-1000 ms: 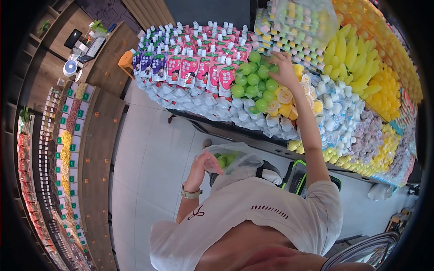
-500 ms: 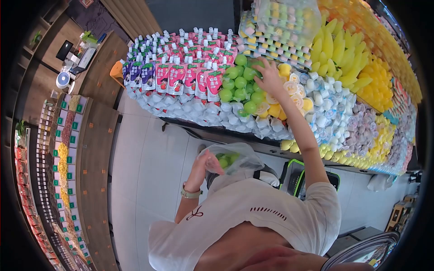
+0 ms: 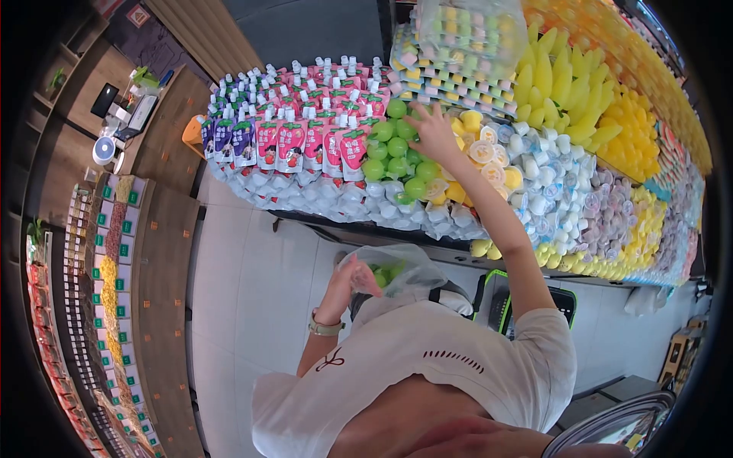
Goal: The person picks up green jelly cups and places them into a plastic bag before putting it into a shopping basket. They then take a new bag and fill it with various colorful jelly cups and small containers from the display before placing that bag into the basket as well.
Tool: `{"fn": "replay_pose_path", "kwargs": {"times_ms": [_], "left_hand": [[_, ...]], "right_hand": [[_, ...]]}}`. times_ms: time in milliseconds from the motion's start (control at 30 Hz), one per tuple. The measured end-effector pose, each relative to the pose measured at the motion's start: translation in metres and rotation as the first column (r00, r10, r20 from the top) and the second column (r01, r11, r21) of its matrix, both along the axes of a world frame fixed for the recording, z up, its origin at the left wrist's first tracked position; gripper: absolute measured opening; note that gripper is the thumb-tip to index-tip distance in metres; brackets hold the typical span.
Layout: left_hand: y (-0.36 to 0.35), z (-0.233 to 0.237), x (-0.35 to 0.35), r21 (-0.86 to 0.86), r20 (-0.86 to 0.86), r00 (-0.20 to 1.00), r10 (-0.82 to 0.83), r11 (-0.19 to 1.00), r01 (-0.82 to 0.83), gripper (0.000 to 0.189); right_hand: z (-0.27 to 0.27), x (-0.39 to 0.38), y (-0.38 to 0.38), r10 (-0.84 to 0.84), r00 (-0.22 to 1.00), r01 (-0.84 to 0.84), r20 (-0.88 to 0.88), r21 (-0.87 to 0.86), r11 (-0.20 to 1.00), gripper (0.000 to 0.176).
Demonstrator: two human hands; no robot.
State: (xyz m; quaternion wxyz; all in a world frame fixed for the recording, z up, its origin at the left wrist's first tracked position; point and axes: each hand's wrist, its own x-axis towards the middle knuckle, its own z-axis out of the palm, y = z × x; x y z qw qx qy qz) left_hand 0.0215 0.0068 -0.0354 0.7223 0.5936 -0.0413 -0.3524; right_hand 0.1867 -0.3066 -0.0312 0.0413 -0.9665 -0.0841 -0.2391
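Note:
My left hand [image 3: 348,285] is closed on the edge of a clear plastic bag [image 3: 412,263] in front of my body. Several round green pieces show through the bag. My right hand [image 3: 434,136] reaches out over the display, at the right edge of a pile of glossy green balls [image 3: 397,147]. Its fingers are spread and point down at the pile; their tips are partly hidden among the balls. Just right of this hand lie yellow cups with pale round lids [image 3: 482,151].
Pink and purple spouted pouches [image 3: 292,145] stand left of the balls. Behind are stacked pastel-coloured packs [image 3: 458,69]; farther right lie yellow banana-shaped pieces [image 3: 557,76] and small white cups [image 3: 550,164]. A green-rimmed black basket [image 3: 565,305] is on the floor below the counter's edge.
The view has shifted slightly. My right hand has moved a little down over the green balls, its fingers still spread. My left hand keeps hold of the bag in about the same place.

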Motion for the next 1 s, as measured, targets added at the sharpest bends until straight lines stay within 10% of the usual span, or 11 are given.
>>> {"fn": "replay_pose_path", "kwargs": {"times_ms": [467,1000], "left_hand": [[0.006,-0.003,-0.002,-0.026,-0.002,0.998,0.069,0.997,-0.069,0.058],[0.004,-0.008,-0.001,0.003,-0.045,0.998,0.045,0.999,-0.044,0.060]], "right_hand": [[0.000,0.001,-0.017,-0.056,0.914,-0.195,0.403,0.554,0.809,0.054],[-0.013,-0.002,-0.008,0.095,0.937,-0.214,0.337,0.336,0.917,0.053]]}}
